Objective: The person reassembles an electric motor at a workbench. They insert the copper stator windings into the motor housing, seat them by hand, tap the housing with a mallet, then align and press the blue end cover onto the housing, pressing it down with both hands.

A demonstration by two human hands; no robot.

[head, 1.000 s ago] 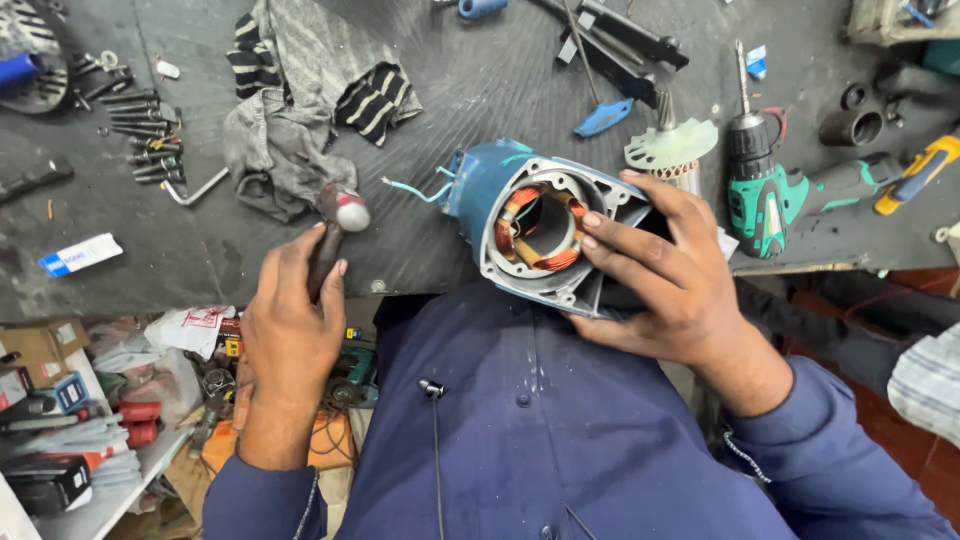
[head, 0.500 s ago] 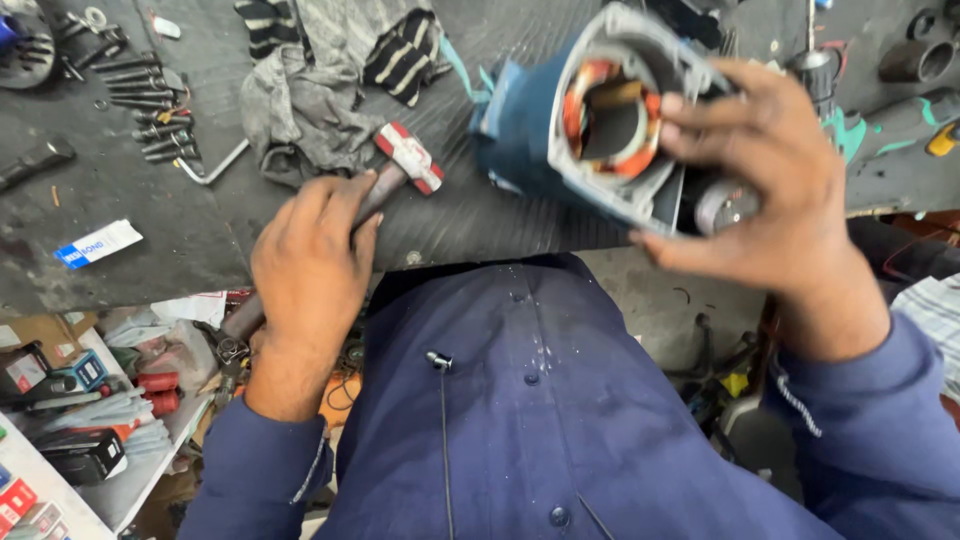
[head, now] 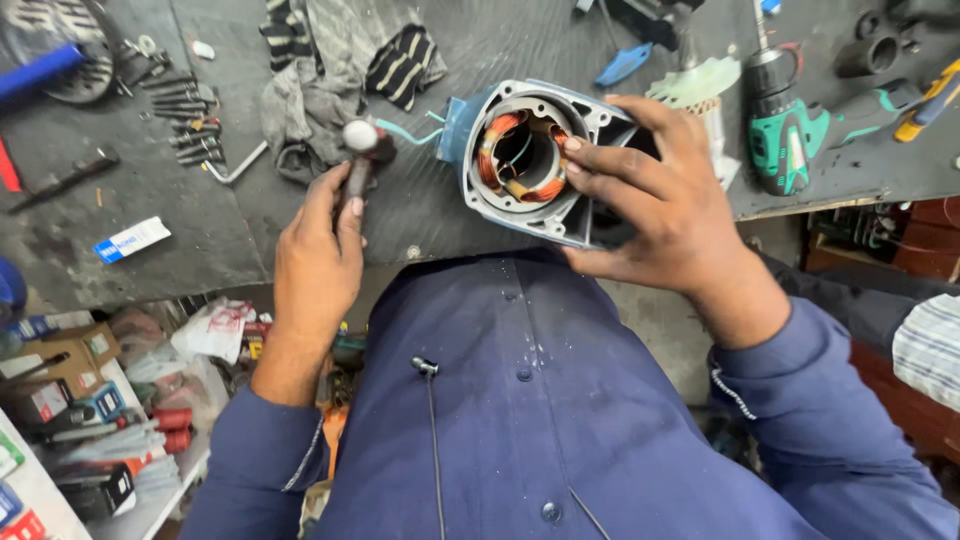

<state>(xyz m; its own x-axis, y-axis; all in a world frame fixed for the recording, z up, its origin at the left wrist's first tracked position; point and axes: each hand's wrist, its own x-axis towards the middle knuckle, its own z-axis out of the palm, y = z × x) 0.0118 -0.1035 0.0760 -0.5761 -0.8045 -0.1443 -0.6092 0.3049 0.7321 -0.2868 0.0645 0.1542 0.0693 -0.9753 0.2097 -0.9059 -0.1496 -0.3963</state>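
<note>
Lowered since half a second ago: motor housing (head: 535, 165), brought down from its raised tilt to rest against the near edge of the desk (head: 200, 240), open end now turned up toward the camera; hammer (head: 358, 150) also swung up off the desk top, head now well clear of the rag (head: 320, 90).

Right hand (head: 670, 210) clenched around the right side of the housing, fingers (head: 600, 160) hooked over the rim and one fingertip reaching into the bore beside the copper windings (head: 520, 160); left hand (head: 315, 255) wrapped around the hammer handle, thumb along the shaft, rounded metal head pointing up and away from the body.

Housing just to the right of the hammer head, near but apart; long axis of the housing running roughly up toward the viewer, blue back end lying away toward the desk; hammer handle running from the palm forward, head level with the housing rim; left hand nearer the rim's left edge than anything else.

Farther out: row of bits and hex keys (head: 190, 125) at far left; white label strip (head: 132, 239) on the desk; green cordless drill (head: 790, 130) at right; blue shirt (head: 560, 420) below.
</note>
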